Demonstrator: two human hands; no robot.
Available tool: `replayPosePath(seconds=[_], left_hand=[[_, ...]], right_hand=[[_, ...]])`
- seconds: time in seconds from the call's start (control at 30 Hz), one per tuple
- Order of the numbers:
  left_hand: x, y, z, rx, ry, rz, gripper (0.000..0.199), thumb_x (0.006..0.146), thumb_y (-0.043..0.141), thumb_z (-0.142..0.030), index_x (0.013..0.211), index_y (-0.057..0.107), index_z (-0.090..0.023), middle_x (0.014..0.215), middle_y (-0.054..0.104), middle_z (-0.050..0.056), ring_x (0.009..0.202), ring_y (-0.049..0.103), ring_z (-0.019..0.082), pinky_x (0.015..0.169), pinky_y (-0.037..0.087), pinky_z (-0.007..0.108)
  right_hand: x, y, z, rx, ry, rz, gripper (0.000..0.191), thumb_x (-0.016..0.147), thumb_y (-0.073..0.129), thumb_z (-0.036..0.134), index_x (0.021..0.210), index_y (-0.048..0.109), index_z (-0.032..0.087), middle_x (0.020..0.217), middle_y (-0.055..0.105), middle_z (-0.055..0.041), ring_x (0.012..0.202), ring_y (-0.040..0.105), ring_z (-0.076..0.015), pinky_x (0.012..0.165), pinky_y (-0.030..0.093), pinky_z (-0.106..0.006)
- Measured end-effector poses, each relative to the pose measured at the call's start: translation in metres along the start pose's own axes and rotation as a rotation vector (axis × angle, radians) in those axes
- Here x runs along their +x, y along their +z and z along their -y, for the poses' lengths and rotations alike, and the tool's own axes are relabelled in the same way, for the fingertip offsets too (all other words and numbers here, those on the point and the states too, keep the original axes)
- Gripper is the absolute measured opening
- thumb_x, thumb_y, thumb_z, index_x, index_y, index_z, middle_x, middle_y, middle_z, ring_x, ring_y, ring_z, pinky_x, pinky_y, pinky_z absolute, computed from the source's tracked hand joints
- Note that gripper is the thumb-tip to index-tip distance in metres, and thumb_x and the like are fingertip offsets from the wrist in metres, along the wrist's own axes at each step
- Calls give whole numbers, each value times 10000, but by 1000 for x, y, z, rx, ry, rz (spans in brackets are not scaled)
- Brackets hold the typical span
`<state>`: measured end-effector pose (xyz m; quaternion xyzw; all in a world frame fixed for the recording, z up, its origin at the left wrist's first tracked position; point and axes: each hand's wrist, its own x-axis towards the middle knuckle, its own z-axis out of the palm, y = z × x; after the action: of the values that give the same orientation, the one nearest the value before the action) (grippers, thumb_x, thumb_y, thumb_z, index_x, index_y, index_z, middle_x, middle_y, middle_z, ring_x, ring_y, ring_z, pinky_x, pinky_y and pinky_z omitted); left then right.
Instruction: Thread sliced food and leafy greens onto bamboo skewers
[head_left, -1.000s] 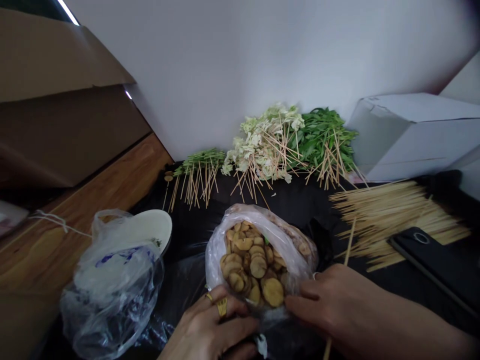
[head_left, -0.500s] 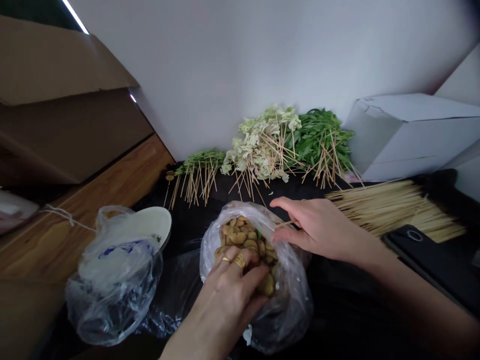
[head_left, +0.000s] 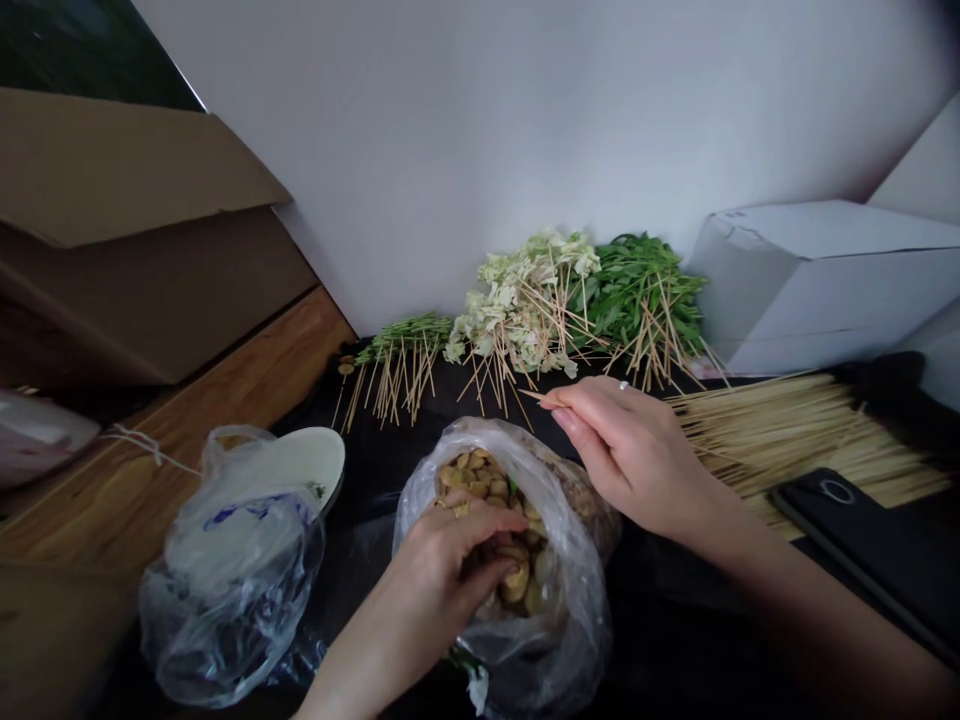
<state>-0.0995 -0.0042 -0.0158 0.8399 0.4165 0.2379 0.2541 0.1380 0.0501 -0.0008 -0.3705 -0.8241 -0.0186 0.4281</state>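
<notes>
A clear plastic bag (head_left: 581,610) stands with its mouth spread, holding many small yellow-brown slices (head_left: 472,468), perhaps mushroom. My left hand (head_left: 442,560), with gold rings, reaches into the bag. Its fingers and thumb are bent around a yellow-brown slice (head_left: 517,583) at the fingertips, and the other fingertips are hidden. Above the bag's right rim, my right hand (head_left: 626,450) is closed on a thin wooden skewer (head_left: 531,395), its point sticking out left past the fingertips. Most of that skewer is hidden by the hand.
Skewered green stalks (head_left: 409,335), pale cabbage leaves (head_left: 525,290) and leafy greens (head_left: 634,275) lie along the wall. Loose skewers (head_left: 780,430) and a dark phone (head_left: 862,550) are right, before a white box (head_left: 847,280). Left are a white bowl (head_left: 319,455), plastic bag (head_left: 225,600) and cardboard box (head_left: 150,290).
My right hand has lifted off the bag's rim, and the skewer now points left. My left hand stays in the bag, its thumb and forefinger now around a slice. The view has tilted up slightly.
</notes>
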Motion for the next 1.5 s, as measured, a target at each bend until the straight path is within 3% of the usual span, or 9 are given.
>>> replayPosePath(seconds=[0.13, 0.3, 0.47, 0.7, 0.87, 1.03, 1.17, 1.33, 1.5], left_hand=[[3, -10, 8, 18, -9, -109, 258, 946, 612, -131, 1143, 715, -262, 1087, 763, 10, 1018, 687, 182, 925, 504, 304], [-8, -28, 21, 85, -113, -253, 188, 946, 606, -194, 1044, 756, -250, 977, 771, 30, 916, 708, 198, 797, 547, 310], [-18, -22, 20, 154, -145, -228, 177, 863, 695, -181, 1004, 764, -264, 992, 736, 44, 925, 687, 228, 823, 555, 377], [-2, -1, 9, 420, -91, -107, 374, 668, 838, -140, 1010, 725, -237, 1090, 723, 82, 1066, 638, 330, 919, 512, 504], [4, 2, 2, 415, -165, -30, 242, 708, 753, -97, 868, 613, -214, 850, 707, 21, 869, 658, 280, 797, 504, 454], [6, 6, 8, 423, -182, -115, 150, 778, 694, -92, 836, 620, -209, 830, 718, 23, 828, 660, 271, 792, 480, 452], [8, 4, 12, 189, -199, -192, 77, 844, 652, -136, 857, 674, -208, 834, 736, 19, 778, 674, 226, 772, 506, 393], [13, -1, 10, -455, -360, -431, 54, 822, 732, -234, 847, 761, -196, 812, 773, 29, 739, 708, 179, 694, 556, 275], [19, -2, 7, -1002, -473, -484, 175, 780, 831, -291, 905, 798, -174, 804, 798, 39, 721, 731, 124, 698, 577, 187]], right_hand=[[2, -2, -3, -2, 16, -68, 194, 1032, 449, 160, 1028, 642, 141, 971, 722, -78, 884, 671, -187, 795, 505, -319], [-3, -1, -9, 1, -1, 67, 259, 1038, 452, 182, 1225, 631, 165, 998, 737, -55, 835, 692, -174, 754, 521, -310], [-5, 1, -4, -110, -37, 167, 312, 1047, 420, 217, 1304, 595, 192, 1033, 757, -45, 809, 720, -192, 694, 521, -327], [-3, -1, 7, -99, -33, 192, 301, 1044, 385, 201, 1281, 567, 161, 1135, 744, -69, 868, 732, -209, 686, 527, -342], [-4, -2, 6, -120, -46, 174, 301, 1045, 396, 204, 1301, 548, 163, 1123, 746, -64, 850, 733, -205, 675, 520, -341], [-4, -2, 6, -142, -36, 189, 269, 1044, 396, 195, 1264, 546, 158, 1049, 746, -57, 815, 721, -202, 657, 490, -333], [-3, -4, 8, -165, -15, 202, 233, 1038, 382, 188, 1165, 571, 138, 919, 725, -44, 734, 695, -201, 609, 458, -332], [0, -9, 11, -141, -51, 187, 278, 1029, 371, 145, 1078, 644, 136, 896, 694, -64, 732, 661, -190, 608, 443, -314], [-1, -14, 13, -110, -105, 144, 313, 1036, 388, 155, 1110, 693, 157, 807, 643, -40, 635, 595, -148, 553, 414, -277]])
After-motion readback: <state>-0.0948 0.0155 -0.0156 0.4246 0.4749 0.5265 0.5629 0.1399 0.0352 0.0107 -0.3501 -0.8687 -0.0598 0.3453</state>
